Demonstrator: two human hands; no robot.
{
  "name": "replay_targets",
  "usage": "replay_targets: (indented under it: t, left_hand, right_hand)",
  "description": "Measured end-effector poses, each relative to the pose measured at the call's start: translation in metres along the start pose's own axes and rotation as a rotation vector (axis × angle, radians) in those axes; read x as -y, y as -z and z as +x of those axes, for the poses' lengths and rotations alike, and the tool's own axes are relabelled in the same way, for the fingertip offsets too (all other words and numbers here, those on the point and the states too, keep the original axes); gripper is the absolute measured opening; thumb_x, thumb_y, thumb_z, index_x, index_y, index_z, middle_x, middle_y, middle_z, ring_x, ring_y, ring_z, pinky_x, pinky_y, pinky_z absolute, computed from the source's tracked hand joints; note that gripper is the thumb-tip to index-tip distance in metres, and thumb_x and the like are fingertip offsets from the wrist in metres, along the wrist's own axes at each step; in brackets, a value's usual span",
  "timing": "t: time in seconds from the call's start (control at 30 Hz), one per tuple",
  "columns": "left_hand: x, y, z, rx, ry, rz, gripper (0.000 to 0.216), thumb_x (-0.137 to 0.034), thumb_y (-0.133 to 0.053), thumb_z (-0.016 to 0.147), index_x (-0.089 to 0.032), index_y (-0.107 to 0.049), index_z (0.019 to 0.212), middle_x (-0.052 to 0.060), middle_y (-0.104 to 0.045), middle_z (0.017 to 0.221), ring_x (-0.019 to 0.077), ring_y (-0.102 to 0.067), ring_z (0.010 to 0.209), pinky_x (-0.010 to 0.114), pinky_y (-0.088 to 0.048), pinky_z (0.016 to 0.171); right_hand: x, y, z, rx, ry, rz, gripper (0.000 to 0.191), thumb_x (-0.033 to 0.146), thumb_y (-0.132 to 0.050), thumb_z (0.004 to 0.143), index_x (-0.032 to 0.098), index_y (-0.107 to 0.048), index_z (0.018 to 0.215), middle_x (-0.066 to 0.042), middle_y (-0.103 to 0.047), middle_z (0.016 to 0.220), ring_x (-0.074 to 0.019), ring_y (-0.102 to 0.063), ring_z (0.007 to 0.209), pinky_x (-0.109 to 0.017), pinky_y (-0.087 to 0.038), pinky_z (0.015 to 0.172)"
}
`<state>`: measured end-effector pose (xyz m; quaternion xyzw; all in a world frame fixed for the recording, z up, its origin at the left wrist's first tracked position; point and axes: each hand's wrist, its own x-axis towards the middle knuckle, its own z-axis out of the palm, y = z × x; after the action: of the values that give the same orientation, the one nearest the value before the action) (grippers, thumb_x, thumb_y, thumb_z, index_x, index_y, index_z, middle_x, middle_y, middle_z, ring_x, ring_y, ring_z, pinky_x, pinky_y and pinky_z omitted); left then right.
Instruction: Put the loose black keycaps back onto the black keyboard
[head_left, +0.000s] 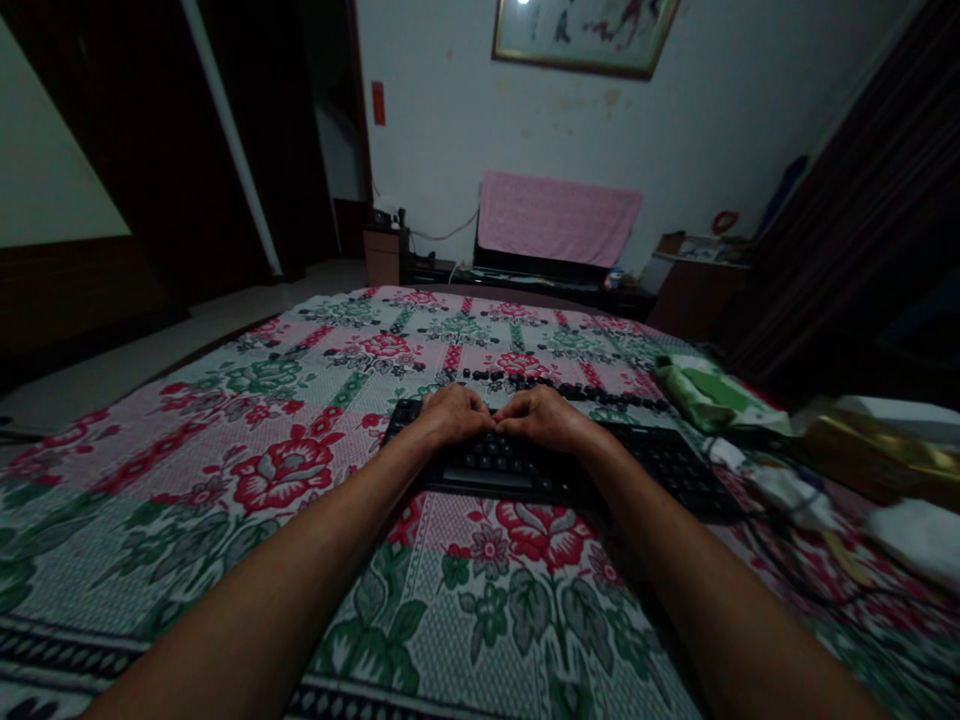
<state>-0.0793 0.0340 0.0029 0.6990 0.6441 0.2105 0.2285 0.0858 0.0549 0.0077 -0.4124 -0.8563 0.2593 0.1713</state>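
Note:
A black computer keyboard [660, 465] lies flat on a flowered cloth [292, 470]. Over the keyboard's upper middle, my left hand [454, 412] and my right hand [541, 418] meet with their fingertips nearly touching. The fingers of both are drawn together in a pinch, and whatever sits between them is too small and dark to make out. Below my hands, the lower key rows and the long space bar [486, 478] show. Just behind the keyboard, several loose black keycaps [581, 390] lie in a row on the cloth.
To the right lie a green and white packet [720, 395], a gold box [885, 455], crumpled white plastic [795, 495] and a dark cable [787, 585]. At the far wall, a pink towel [555, 215] covers a screen. Dark curtains [832, 190] hang at right.

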Motion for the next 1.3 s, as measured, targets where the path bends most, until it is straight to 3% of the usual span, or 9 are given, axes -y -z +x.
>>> replay_targets:
  t: [0.17,0.3,0.37,0.43,0.5,0.63,0.8,1.3]
  left_hand:
    - [-0.005,-0.001,-0.002,-0.038,0.024,0.059,0.024,-0.042,-0.056,0.056,-0.023,-0.066,0.065,0.000,-0.062,0.063,0.0147,-0.055,0.067,0.023,-0.040,0.062]
    - [-0.007,0.001,-0.003,-0.037,0.020,0.063,0.022,-0.039,-0.057,0.057,-0.023,-0.066,0.066,0.000,-0.063,0.064,0.0147,-0.055,0.069,0.024,-0.040,0.065]
    - [-0.005,0.000,-0.003,-0.045,0.018,0.056,0.021,-0.039,-0.058,0.056,-0.023,-0.066,0.066,0.000,-0.063,0.064,0.0149,-0.056,0.070,0.025,-0.040,0.066]
    - [-0.004,-0.001,-0.002,-0.047,0.009,0.053,0.020,-0.039,-0.058,0.056,-0.023,-0.066,0.065,-0.001,-0.063,0.064,0.0150,-0.056,0.070,0.025,-0.040,0.066]
    - [-0.002,-0.003,0.000,-0.046,-0.001,0.058,0.018,-0.039,-0.058,0.057,-0.024,-0.065,0.064,-0.001,-0.062,0.064,0.0152,-0.056,0.069,0.026,-0.040,0.066]
    - [0.000,-0.004,0.001,-0.055,-0.011,0.066,0.018,-0.040,-0.058,0.057,-0.024,-0.065,0.064,-0.001,-0.062,0.063,0.0153,-0.056,0.069,0.026,-0.040,0.066]
    - [-0.003,-0.002,-0.001,-0.048,0.009,0.054,0.020,-0.040,-0.058,0.057,-0.023,-0.065,0.066,-0.001,-0.062,0.063,0.0146,-0.056,0.070,0.024,-0.040,0.067]
    - [-0.001,-0.003,-0.001,-0.043,-0.007,0.056,0.019,-0.039,-0.056,0.057,-0.024,-0.065,0.065,-0.001,-0.061,0.063,0.0145,-0.054,0.068,0.025,-0.039,0.067]
  right_hand:
    - [0.006,0.000,-0.004,-0.029,0.035,-0.044,0.019,0.025,-0.057,0.065,0.015,-0.069,0.077,-0.002,-0.065,0.070,-0.0118,-0.057,0.066,-0.020,-0.042,0.062]
    - [-0.007,0.008,-0.005,-0.026,0.036,0.055,0.027,0.032,-0.052,0.070,0.016,-0.067,0.086,-0.002,-0.066,0.078,-0.0132,-0.058,0.073,-0.022,-0.044,0.066]
    - [-0.022,0.015,-0.004,-0.156,-0.031,0.072,0.030,0.034,-0.049,0.072,0.016,-0.065,0.091,-0.003,-0.066,0.087,-0.0146,-0.059,0.079,-0.024,-0.044,0.071]
    - [-0.039,0.021,-0.001,-0.365,-0.149,-0.051,0.027,0.031,-0.049,0.072,0.018,-0.065,0.089,-0.003,-0.066,0.089,-0.0154,-0.058,0.083,-0.026,-0.042,0.075]
    - [-0.052,0.024,0.004,-0.447,-0.275,-0.214,0.026,0.027,-0.049,0.072,0.019,-0.065,0.090,-0.003,-0.065,0.089,-0.0155,-0.057,0.083,-0.025,-0.041,0.075]
    - [-0.057,0.021,0.013,-0.370,-0.299,-0.515,0.030,0.031,-0.049,0.071,0.025,-0.061,0.098,-0.002,-0.061,0.092,-0.0161,-0.054,0.085,-0.025,-0.039,0.074]
    - [-0.045,0.016,0.025,-0.291,-0.261,-0.718,0.033,0.037,-0.047,0.074,0.027,-0.058,0.103,-0.005,-0.054,0.094,-0.0182,-0.049,0.090,-0.027,-0.035,0.076]
    - [-0.047,0.013,0.035,-0.235,-0.278,-0.779,0.030,0.035,-0.043,0.075,0.026,-0.060,0.098,-0.007,-0.053,0.095,-0.0195,-0.049,0.088,-0.029,-0.034,0.074]
